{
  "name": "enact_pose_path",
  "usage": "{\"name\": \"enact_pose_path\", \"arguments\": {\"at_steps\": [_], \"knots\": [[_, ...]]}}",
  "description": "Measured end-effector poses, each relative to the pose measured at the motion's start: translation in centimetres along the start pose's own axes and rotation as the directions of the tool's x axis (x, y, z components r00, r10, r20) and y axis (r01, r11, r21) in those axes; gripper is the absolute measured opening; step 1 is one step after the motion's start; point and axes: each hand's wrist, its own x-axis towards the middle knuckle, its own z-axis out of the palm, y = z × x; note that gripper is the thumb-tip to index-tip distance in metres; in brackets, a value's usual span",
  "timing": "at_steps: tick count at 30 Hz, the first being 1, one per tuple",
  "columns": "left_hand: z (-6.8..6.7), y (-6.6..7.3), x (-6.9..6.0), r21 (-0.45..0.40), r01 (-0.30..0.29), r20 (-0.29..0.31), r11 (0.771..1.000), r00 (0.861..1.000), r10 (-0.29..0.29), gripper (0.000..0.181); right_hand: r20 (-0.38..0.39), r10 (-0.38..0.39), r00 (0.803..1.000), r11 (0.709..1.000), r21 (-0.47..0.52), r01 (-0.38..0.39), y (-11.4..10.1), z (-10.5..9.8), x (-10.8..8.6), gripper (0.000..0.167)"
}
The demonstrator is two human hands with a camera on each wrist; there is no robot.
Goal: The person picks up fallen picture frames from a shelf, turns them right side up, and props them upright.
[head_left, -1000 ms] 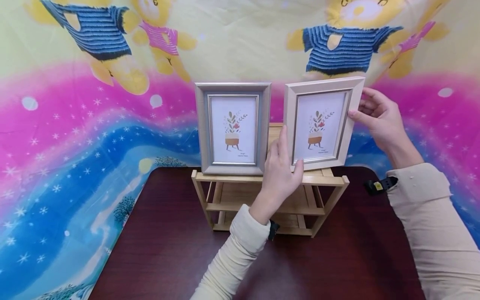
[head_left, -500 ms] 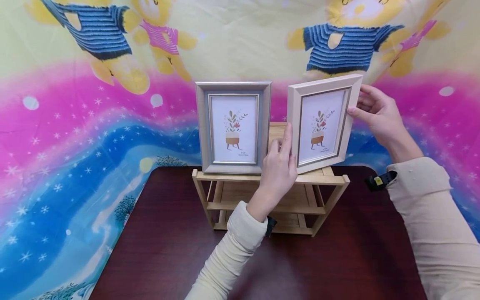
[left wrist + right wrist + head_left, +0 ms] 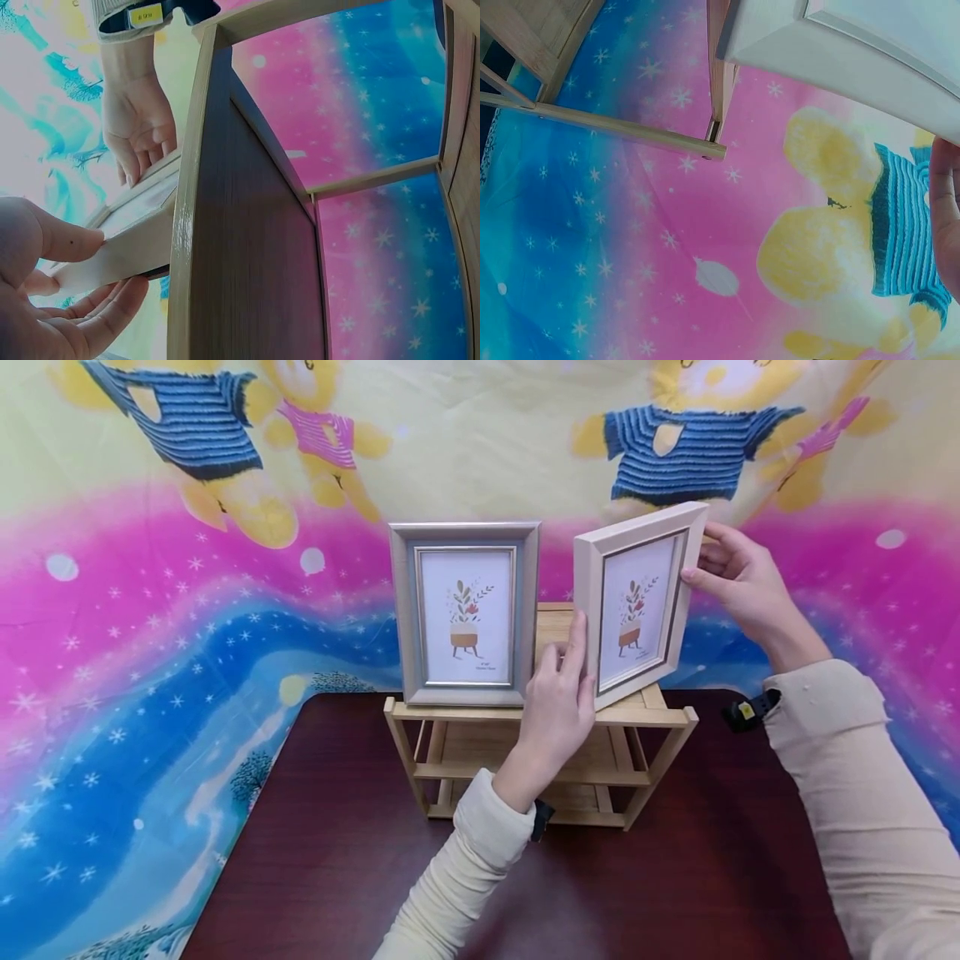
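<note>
A cream picture frame (image 3: 636,602) with a plant print stands at an angle on top of the wooden rack (image 3: 465,714), its left side nearer me. My left hand (image 3: 557,702) pinches its lower left edge, and the left wrist view shows the thumb (image 3: 71,236) on one side with fingers (image 3: 112,319) on the other. At the upper right edge my right hand (image 3: 750,585) grips the frame, thumb in front; its other fingers are partly hidden behind. To the left, a silver-grey picture frame (image 3: 470,614) with a matching print stands upright, untouched.
The rack has lower shelves and stands on a dark red-brown table (image 3: 337,860). Close behind hangs a colourful cloth (image 3: 480,452) printed with bears and snowflakes.
The cream frame has turned, its right side swinging back and showing more of its left edge. My right hand has moved left with it. The silver-grey frame has stayed put.
</note>
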Motion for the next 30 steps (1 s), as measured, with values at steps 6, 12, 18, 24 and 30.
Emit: {"name": "enact_pose_path", "arguments": {"at_steps": [6, 12, 18, 24, 30], "knots": [[0.3, 0.2, -0.4, 0.022, -0.044, -0.04, 0.999, 0.998, 0.045, 0.067, 0.024, -0.001, 1.0, 1.0, 0.018, 0.0, 0.2, 0.2, 0.5, 0.05], [0.5, 0.5, -0.6, 0.037, -0.069, -0.057, 0.997, 0.996, 0.071, 0.066, 0.017, 0.023, 1.0, 1.0, -0.014, -0.023, 0.3, 0.5, 0.7, 0.051], [0.7, 0.7, -0.7, 0.036, -0.071, -0.068, 0.997, 0.995, 0.073, 0.067, 0.003, 0.008, 1.0, 0.997, -0.072, -0.007, -0.1, 0.8, 0.7, 0.051], [0.8, 0.7, -0.8, 0.039, -0.074, -0.079, 0.996, 0.994, 0.077, 0.07, -0.027, -0.015, 1.0, 0.947, -0.321, 0.005, -1.8, 1.4, 0.6, 0.064], [0.8, 0.4, -0.7, -0.007, -0.086, -0.093, 0.996, 0.992, 0.085, 0.077, -0.049, 0.008, 0.999, 0.871, -0.491, -0.031, -2.8, 1.9, 0.5, 0.058]]}}
